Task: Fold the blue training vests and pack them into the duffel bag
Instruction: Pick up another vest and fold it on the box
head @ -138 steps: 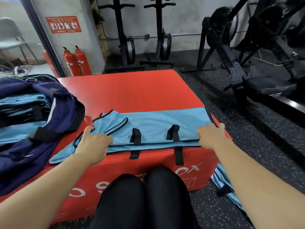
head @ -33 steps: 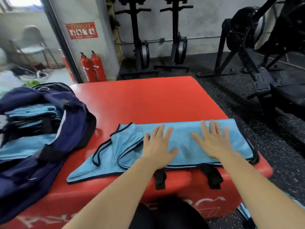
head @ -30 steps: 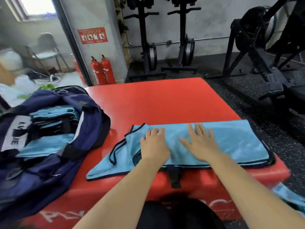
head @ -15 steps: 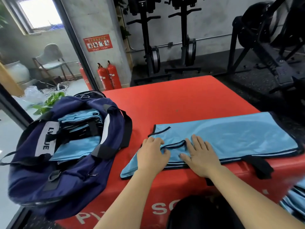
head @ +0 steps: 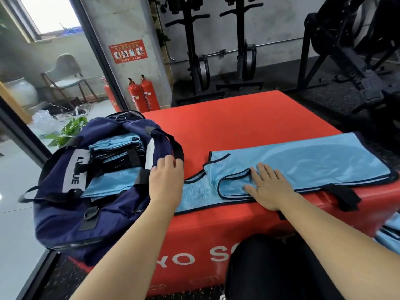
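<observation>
Blue vest (head: 303, 163) lies left-right, shoulders leftward.

Two hands (head: 166, 180) (head: 267, 187), one duffel bag (head: 65, 213), one spread vest (head: 303, 161), one chair (head: 65, 70).

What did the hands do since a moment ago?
The left hand left the vest and moved left to the rim of the duffel bag; grip unclear. The right hand stayed flat on the vest, which still lies on the red box.
</observation>
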